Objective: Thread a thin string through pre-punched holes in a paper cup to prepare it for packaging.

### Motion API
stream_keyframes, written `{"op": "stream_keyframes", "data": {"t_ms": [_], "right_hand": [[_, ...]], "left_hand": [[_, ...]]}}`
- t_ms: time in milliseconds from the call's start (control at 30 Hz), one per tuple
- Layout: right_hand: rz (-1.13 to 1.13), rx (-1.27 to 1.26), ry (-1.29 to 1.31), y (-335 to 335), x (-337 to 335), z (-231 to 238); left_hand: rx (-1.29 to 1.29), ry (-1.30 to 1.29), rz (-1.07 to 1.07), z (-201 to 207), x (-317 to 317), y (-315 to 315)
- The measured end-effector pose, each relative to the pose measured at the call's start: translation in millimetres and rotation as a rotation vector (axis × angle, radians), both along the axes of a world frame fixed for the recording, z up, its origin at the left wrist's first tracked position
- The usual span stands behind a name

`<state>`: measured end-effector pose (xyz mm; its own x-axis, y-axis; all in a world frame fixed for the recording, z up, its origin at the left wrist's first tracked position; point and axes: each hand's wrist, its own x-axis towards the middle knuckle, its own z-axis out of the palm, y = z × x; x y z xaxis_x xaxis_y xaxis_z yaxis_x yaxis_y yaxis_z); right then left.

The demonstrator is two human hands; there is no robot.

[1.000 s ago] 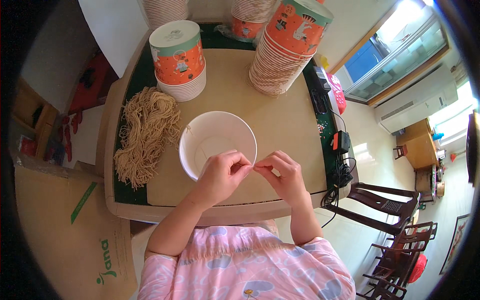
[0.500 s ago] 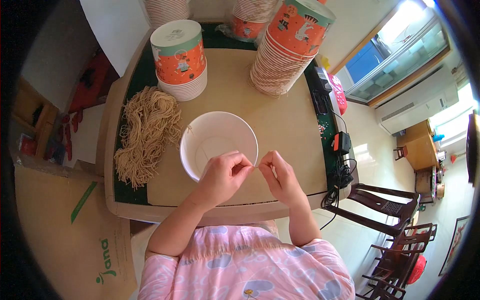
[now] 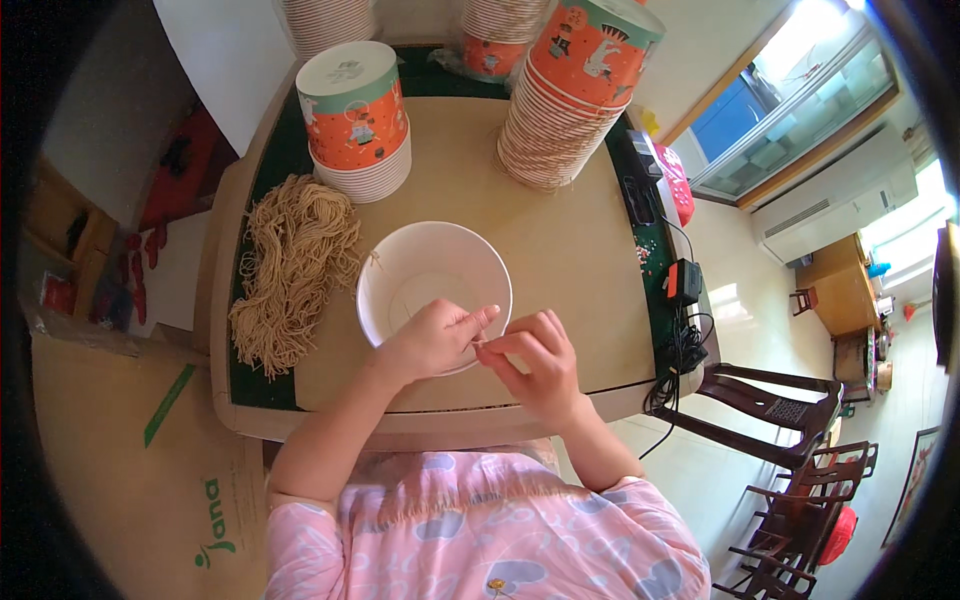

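Observation:
An open white paper bucket stands upright near the table's front edge, and a bit of beige string shows at its left rim. At the near right rim my left hand is closed with its thumb on top, covering part of the bucket's near side. My right hand pinches close against it, fingertips together. Between the two hands a short piece of thin string shows; most of it is hidden by my fingers. A loose hank of beige string lies on the table to the left of the bucket.
Behind the hank is a stack of orange and green patterned buckets. A taller bucket stack leans at the back right. Black cables with an orange and black device run along the table's right edge. A dark wooden chair stands beyond.
My hands have come closer together and shifted slightly left and down. My left thumb has lifted outward, and the right fingers have moved in beside the left hand.

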<state>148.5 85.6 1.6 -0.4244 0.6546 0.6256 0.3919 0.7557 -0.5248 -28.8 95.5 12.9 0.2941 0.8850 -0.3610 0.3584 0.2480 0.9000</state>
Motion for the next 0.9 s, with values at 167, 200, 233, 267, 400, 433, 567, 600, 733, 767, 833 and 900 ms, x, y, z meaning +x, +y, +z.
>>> {"op": "stream_keyframes", "data": {"t_ms": [167, 200, 233, 267, 400, 433, 567, 600, 733, 767, 833, 900], "right_hand": [[0.006, 0.008, -0.020, -6, -3, -6], [-0.002, 0.005, -0.017, -6, -3, -7], [-0.009, 0.001, -0.014, -6, -3, -7], [-0.013, 0.002, -0.013, -6, -2, -8], [-0.048, -0.128, 0.071, -3, 1, -14], [-0.060, -0.174, 0.090, -2, 1, -16], [-0.043, -0.255, 0.139, -6, 1, -18], [-0.039, -0.265, 0.140, -7, 2, -18], [-0.036, -0.239, 0.130, -7, 1, -22], [-0.033, -0.240, 0.130, -7, 1, -21], [-0.058, -0.160, 0.057, -8, 0, -18], [-0.061, -0.131, 0.040, -9, 0, -18]], "left_hand": [[0.012, -0.184, -0.127, -19, -7, 14], [0.013, -0.183, -0.127, -21, -6, 14], [0.035, -0.198, -0.091, -23, -6, 13], [0.056, -0.212, -0.059, -24, -5, 12], [0.097, -0.071, -0.020, -14, -3, 7], [0.110, -0.071, -0.003, -14, -2, 6], [0.004, -0.307, 0.071, -19, -2, 5], [0.003, -0.308, 0.069, -16, -3, 5], [-0.105, -0.386, 0.054, -7, -3, 6], [-0.120, -0.381, 0.073, -8, -4, 6], [-0.112, -0.375, 0.078, -10, -5, 7], [-0.105, -0.370, 0.078, -12, -6, 8]]}}
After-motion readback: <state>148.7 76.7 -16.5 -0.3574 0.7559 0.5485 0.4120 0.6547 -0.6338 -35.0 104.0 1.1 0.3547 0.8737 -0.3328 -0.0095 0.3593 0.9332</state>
